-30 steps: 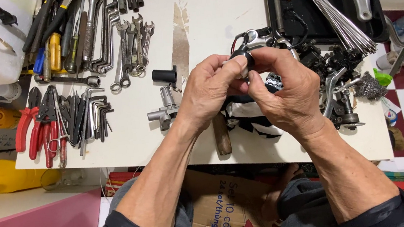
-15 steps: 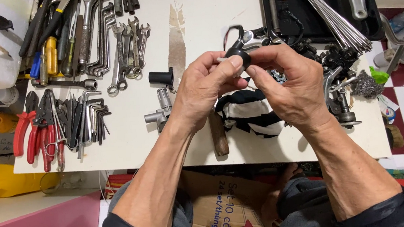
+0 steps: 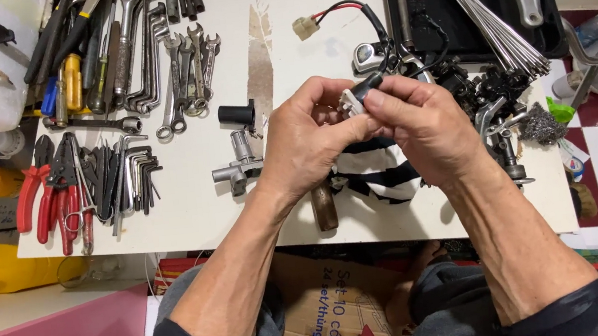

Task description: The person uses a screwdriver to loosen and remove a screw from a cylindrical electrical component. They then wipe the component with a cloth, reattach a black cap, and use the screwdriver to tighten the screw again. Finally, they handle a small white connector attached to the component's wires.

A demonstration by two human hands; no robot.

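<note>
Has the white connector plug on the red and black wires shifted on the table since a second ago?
Cannot tell: earlier the hands covered that spot; the plug now lies beside the table's brown stain.

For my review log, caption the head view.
Both hands, left hand and right hand, pinch a small black-and-white connector above a white workbench beside steel wrenches.

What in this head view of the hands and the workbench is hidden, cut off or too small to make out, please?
- Small black-and-white connector: mostly covered by the left hand and right hand; its shape is unclear.
- Striped cloth: upper part hidden behind both hands.
- Wooden handle: its top is behind the left wrist.
- Wrenches and spokes: cut off by the top edge.
</note>
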